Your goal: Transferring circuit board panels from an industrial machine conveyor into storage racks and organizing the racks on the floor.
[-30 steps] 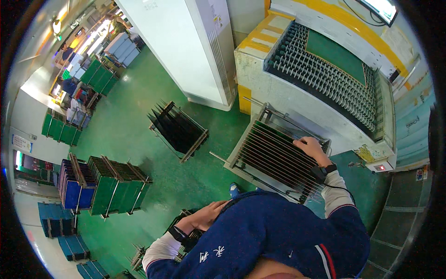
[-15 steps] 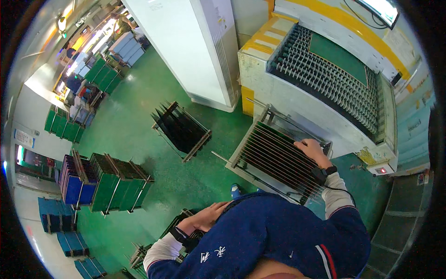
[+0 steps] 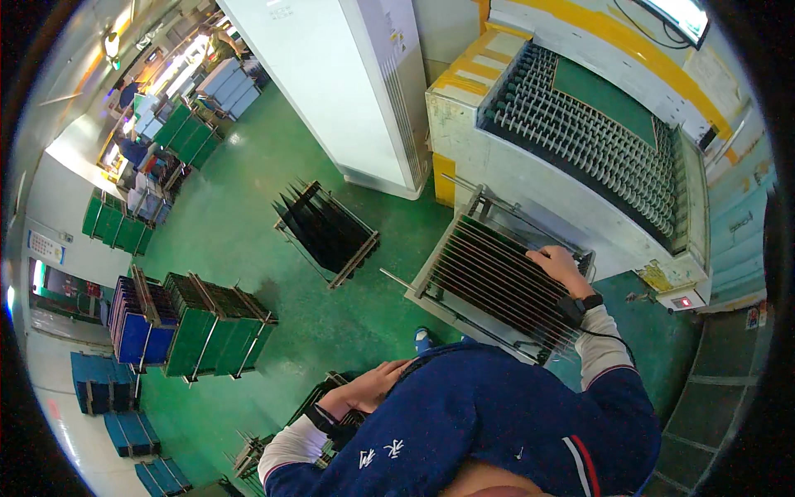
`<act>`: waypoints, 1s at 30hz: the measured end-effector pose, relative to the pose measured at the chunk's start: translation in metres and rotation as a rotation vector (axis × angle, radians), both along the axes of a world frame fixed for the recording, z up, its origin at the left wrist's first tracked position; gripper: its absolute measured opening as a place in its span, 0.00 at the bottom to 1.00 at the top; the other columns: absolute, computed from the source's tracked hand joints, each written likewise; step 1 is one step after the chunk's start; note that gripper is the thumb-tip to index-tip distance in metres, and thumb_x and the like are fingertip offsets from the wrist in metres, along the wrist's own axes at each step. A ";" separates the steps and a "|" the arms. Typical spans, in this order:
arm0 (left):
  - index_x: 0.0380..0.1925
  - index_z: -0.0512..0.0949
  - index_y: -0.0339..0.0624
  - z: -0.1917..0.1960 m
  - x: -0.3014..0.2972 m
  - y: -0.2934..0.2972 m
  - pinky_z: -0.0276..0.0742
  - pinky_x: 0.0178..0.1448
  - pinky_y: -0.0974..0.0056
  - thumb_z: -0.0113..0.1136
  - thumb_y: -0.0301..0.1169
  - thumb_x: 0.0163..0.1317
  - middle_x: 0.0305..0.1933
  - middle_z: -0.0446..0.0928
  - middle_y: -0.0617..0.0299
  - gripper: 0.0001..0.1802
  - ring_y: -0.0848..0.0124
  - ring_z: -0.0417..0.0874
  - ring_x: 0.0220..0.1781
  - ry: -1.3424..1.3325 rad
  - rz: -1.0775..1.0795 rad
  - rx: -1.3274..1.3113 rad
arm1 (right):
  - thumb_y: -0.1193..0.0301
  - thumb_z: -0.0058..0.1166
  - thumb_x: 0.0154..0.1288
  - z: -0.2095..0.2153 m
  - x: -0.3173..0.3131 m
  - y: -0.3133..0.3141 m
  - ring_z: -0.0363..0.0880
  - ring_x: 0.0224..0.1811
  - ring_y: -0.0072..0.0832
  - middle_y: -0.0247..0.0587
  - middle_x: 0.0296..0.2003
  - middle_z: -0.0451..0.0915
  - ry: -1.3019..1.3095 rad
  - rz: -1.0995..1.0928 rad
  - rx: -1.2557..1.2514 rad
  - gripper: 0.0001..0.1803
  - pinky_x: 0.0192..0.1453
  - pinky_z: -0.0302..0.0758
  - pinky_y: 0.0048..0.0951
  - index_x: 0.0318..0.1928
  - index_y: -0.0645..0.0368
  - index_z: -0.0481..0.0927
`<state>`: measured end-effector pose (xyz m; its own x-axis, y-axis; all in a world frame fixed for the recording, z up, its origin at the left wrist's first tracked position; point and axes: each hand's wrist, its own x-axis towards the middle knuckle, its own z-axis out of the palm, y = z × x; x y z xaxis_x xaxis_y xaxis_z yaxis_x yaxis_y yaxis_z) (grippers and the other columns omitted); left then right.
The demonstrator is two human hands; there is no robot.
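My right hand (image 3: pixel 559 267) rests on the far side of a metal rack (image 3: pixel 476 199), its fingers bent down over the edge. Many thin dark panels (image 3: pixel 489 269) stand on edge in that rack, in a row with narrow gaps. What exactly the fingertips touch is hidden beneath the hand. At my waist, my left hand (image 3: pixel 374 388) lies against my dark blue jacket (image 3: pixel 464 406) with its fingers stretched out. It holds nothing that I can see, and the fingertips are partly covered by the jacket. Below it, another rack (image 3: pixel 248 454) is half hidden by my arm.
A roller conveyor machine (image 3: pixel 580 141) with a green panel (image 3: pixel 609 103) on it stands behind the rack. A smaller rack of black sheets (image 3: pixel 327 228) is on the green floor. Green panels (image 3: pixel 199 340) and blue panels (image 3: pixel 142 331) stand at left. A tall white cabinet (image 3: pixel 331 83) rises behind.
The whole view has shifted very slightly. Both hands keep their places, and the panels in the rack have not visibly moved.
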<state>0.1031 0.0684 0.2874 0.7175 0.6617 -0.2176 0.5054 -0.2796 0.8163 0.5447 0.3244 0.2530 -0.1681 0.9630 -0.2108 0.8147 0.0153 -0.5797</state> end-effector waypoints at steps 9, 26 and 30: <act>0.68 0.53 0.38 0.006 -0.001 0.004 0.61 0.69 0.54 0.67 0.43 0.46 0.67 0.59 0.44 0.51 0.48 0.63 0.66 -0.035 -0.008 0.001 | 0.43 0.53 0.60 0.001 0.000 0.000 0.80 0.30 0.45 0.53 0.26 0.81 -0.048 -0.004 -0.040 0.31 0.35 0.72 0.39 0.33 0.64 0.84; 0.69 0.51 0.40 0.010 -0.002 0.010 0.59 0.70 0.52 0.68 0.41 0.44 0.68 0.57 0.43 0.53 0.47 0.61 0.67 -0.049 -0.017 -0.031 | 0.42 0.52 0.59 -0.007 0.003 0.005 0.80 0.31 0.48 0.56 0.27 0.80 -0.020 0.020 -0.003 0.32 0.36 0.72 0.42 0.34 0.63 0.84; 0.69 0.51 0.40 0.012 -0.001 0.011 0.59 0.70 0.52 0.68 0.40 0.45 0.68 0.57 0.43 0.52 0.47 0.62 0.67 -0.057 -0.018 -0.025 | 0.46 0.54 0.59 -0.005 0.002 0.006 0.79 0.31 0.45 0.55 0.28 0.81 -0.040 0.012 -0.034 0.29 0.36 0.71 0.39 0.33 0.64 0.84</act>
<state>0.1024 0.0799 0.2995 0.7411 0.6431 -0.1927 0.4532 -0.2675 0.8503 0.5466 0.3308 0.2476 -0.1708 0.9530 -0.2503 0.8369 0.0063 -0.5473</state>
